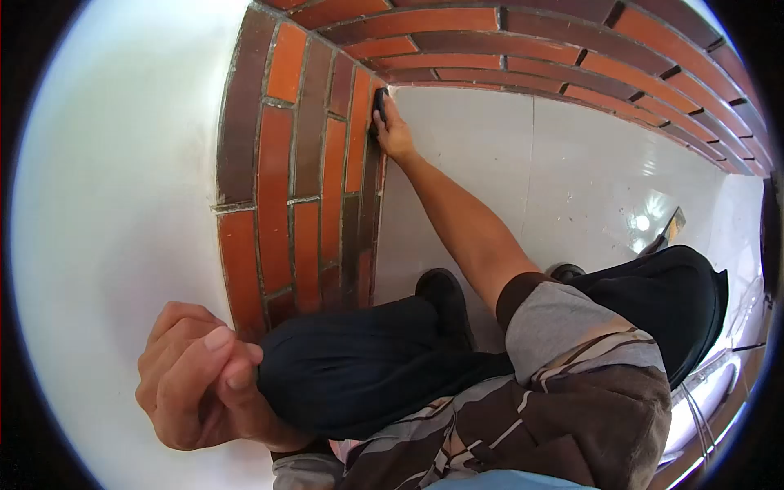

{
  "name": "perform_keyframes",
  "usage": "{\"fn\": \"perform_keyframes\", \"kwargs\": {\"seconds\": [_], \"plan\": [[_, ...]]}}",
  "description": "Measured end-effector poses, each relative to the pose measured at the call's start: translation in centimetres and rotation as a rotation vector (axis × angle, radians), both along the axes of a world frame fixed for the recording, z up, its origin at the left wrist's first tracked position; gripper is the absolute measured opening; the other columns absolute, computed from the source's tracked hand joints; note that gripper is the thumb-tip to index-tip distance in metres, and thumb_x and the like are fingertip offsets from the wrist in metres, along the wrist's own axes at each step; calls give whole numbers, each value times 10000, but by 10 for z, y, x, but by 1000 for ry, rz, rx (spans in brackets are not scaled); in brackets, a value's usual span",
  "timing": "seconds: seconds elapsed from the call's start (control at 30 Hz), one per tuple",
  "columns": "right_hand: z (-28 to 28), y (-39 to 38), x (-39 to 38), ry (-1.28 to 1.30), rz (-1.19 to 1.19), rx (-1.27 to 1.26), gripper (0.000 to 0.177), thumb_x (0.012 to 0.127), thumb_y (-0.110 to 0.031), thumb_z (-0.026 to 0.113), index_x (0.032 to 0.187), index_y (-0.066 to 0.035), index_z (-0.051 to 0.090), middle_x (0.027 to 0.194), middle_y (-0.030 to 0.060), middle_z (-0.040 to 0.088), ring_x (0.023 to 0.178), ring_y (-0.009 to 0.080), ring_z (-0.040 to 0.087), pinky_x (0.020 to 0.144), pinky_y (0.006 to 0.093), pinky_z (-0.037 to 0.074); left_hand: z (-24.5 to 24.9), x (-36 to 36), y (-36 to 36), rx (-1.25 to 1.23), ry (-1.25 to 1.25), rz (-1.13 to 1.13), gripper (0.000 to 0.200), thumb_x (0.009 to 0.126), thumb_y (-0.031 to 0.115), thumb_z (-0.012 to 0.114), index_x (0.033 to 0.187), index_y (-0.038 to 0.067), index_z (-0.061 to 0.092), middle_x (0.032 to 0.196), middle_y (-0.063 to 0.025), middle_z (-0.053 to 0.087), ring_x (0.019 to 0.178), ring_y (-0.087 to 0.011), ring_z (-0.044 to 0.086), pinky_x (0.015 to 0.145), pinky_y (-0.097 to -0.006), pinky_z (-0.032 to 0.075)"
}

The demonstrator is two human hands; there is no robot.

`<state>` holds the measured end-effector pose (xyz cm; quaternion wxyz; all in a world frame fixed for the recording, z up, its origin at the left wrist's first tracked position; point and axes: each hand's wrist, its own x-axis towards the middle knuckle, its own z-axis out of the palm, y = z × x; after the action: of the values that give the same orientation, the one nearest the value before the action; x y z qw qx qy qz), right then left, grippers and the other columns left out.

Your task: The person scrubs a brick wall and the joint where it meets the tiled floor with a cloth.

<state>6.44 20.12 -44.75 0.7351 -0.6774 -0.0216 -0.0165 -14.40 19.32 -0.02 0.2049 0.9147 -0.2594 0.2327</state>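
Note:
My right hand reaches far forward to the inner corner, closed round a small black block. The block is pressed against the brick-patterned wall, low down by the floor; its kind cannot be made out, as the fingers cover part of it. Close to the camera at lower left, my left hand is raised beside my knee. Its fingers are curled in against the thumb, and nothing shows between them. Red and dark brown bricks with grey joints make up the wall surface nearest both hands.
A second brick-faced wall meets the first at the corner. Pale floor tiles carry scattered crumbs. A trowel-like tool lies at right, near my dark-clothed knee. Smooth white wall fills the left side. My dark shoe stands by the bricks.

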Motion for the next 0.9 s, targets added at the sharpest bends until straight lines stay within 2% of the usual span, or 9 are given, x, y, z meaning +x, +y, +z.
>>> {"fn": "perform_keyframes", "kwargs": {"seconds": [0.2, 0.3, 0.33, 0.53, 0.63, 0.67, 0.8, 0.87, 0.9], "plan": [[30, 24, -42, 13, -227, -167, 550, 900, -46, 531, 1436, -61, 408, 1506, 278, 275, 1366, 467, 316, 1119, 435, 315, 3, 8, 12, 93, 78, -48, 168, 881, 75, 642, 998, -42, 614, 527, -61, 562, 417, -149, 479, 464, -295, 383], [36, 22, -20, -214, -391, -148, 611, 816, 39, 547, 1406, -101, 473, 1426, 283, 328, 1229, 460, 436, 1085, 450, 353, 1, 10, 14, 91, 84, -42, 173, 882, 88, 642, 994, -41, 617, 524, -56, 559, 418, -149, 479, 463, -294, 377], [43, 16, -7, -310, -425, -104, 634, 773, 59, 573, 1377, -128, 519, 1284, 221, 460, 1099, 385, 502, 1038, 469, 393, 1, 9, 14, 90, 91, -33, 174, 883, 93, 642, 992, -39, 617, 523, -54, 558, 418, -148, 478, 463, -293, 375], [27, -18, 32, -315, -239, -528, 516, 731, -6, 638, 1239, -93, 614, 1178, 126, 616, 1106, 365, 524, 957, 447, 444, -6, 4, 12, 12, 92, 76, 176, 948, 107, 591, 1051, -29, 635, 545, -55, 499, 517, -129, 409, 541, -311, 347], [1, -20, 23, -175, -112, -499, 495, 721, -36, 647, 1214, -72, 613, 1199, 152, 619, 1084, 385, 532, 913, 450, 450, -5, 2, 12, 48, 122, 63, 210, 963, 108, 565, 1106, -37, 615, 559, -60, 496, 534, -130, 401, 548, -325, 349], [-6, -17, 11, -215, -117, -411, 434, 715, -25, 622, 1148, -40, 600, 1080, 171, 629, 993, 405, 538, 855, 474, 452, 9, 2, 18, 197, 211, 30, 262, 968, 184, 575, 1175, 25, 554, 589, -42, 556, 473, -141, 450, 491, -320, 376], [8, 7, -95, -113, -139, -389, 335, 704, 8, 583, 1033, 0, 520, 973, 225, 538, 949, 431, 488, 863, 495, 423, 10, -1, 17, 138, 190, -95, 321, 1012, 205, 484, 1212, -36, 558, 560, -38, 497, 502, -117, 406, 537, -360, 346], [16, 23, -182, 17, -9, -373, 568, 678, 53, 608, 1211, 53, 412, 1231, 301, 401, 1113, 495, 400, 978, 556, 355, 12, -1, 14, 145, 197, -119, 317, 1015, 196, 469, 1214, -32, 560, 557, -37, 495, 503, -118, 410, 537, -366, 345], [18, 30, -225, 2, -24, -372, 523, 687, 71, 590, 1176, 56, 405, 1207, 316, 384, 1098, 505, 394, 961, 566, 349, 13, 0, 13, 153, 199, -132, 315, 1017, 192, 462, 1216, -30, 560, 556, -37, 494, 504, -118, 412, 538, -369, 344]]}}
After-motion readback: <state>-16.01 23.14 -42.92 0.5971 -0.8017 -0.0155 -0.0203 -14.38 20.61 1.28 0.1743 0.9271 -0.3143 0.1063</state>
